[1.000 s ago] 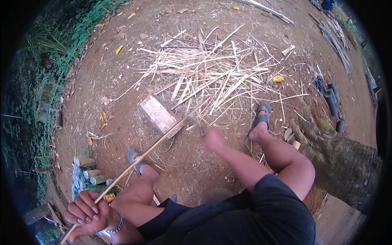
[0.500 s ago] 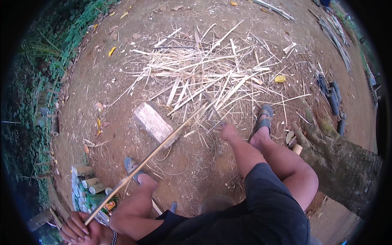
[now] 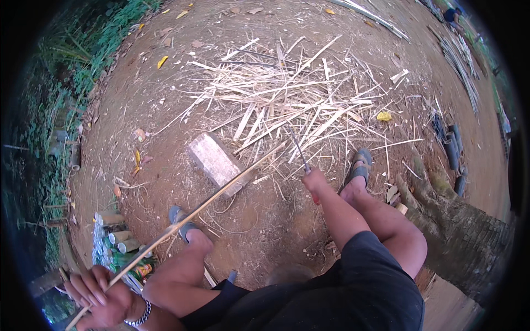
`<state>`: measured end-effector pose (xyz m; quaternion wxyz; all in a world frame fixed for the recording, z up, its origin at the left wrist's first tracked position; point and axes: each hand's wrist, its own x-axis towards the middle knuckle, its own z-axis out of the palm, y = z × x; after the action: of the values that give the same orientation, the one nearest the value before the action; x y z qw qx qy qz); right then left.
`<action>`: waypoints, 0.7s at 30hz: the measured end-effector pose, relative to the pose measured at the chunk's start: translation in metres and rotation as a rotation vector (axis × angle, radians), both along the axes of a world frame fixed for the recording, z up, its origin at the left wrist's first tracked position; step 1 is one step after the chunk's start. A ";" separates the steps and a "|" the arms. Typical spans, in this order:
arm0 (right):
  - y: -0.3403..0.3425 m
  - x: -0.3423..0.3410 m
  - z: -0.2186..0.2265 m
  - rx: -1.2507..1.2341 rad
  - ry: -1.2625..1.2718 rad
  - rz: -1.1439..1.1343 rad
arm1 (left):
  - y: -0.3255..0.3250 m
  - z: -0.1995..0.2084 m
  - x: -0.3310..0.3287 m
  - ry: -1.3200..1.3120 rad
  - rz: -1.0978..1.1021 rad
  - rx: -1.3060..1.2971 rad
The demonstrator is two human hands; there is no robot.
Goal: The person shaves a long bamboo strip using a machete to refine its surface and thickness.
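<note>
At the lower left, my left hand [image 3: 102, 298] grips the near end of a long, thin bamboo strip [image 3: 207, 206], with a chain bracelet on the wrist. The strip slants up and right, crossing above my left foot and over the corner of a pale wooden block [image 3: 215, 163]. My right hand [image 3: 313, 181] is closed round the handle of a knife [image 3: 298, 148], and a bit of red shows below the fist. The narrow blade points up and away, just right of the strip's far end and apart from it.
Pale bamboo shavings [image 3: 287, 94] lie heaped on the dirt ahead. A thick trunk [image 3: 452, 220] lies at the right, near dark tubes [image 3: 451, 149]. Cut bamboo pieces [image 3: 118, 237] and bottles are stacked by my left leg. Another person [image 3: 454, 16] is far off at the upper right.
The knife has come away from the strip's far end, and its blade now points more steeply away from me. My left hand has shifted slightly left, its fingers looser on the strip.
</note>
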<state>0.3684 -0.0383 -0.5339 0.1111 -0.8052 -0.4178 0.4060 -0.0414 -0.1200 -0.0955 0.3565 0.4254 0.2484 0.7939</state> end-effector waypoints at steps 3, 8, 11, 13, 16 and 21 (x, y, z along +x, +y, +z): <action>-0.019 -0.021 0.029 0.094 0.010 0.028 | -0.005 0.000 0.005 -0.004 -0.062 0.056; -0.057 -0.086 0.119 0.164 0.216 -0.013 | -0.022 -0.003 0.015 0.057 -0.111 0.181; -0.077 -0.119 0.143 0.252 0.295 0.145 | -0.029 -0.009 0.027 0.117 -0.171 0.291; -0.090 -0.141 0.188 0.300 0.315 0.292 | -0.038 -0.013 0.030 0.109 -0.155 0.287; -0.109 -0.164 0.243 0.424 0.359 0.461 | -0.052 -0.017 0.038 0.082 -0.145 0.248; -0.095 -0.155 0.195 0.343 0.238 0.344 | -0.055 -0.020 0.039 0.040 -0.147 0.229</action>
<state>0.2134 -0.1331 -0.3390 0.2237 -0.6382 -0.5951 0.4341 -0.0021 -0.1747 -0.1156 0.3577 0.4959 0.1314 0.7803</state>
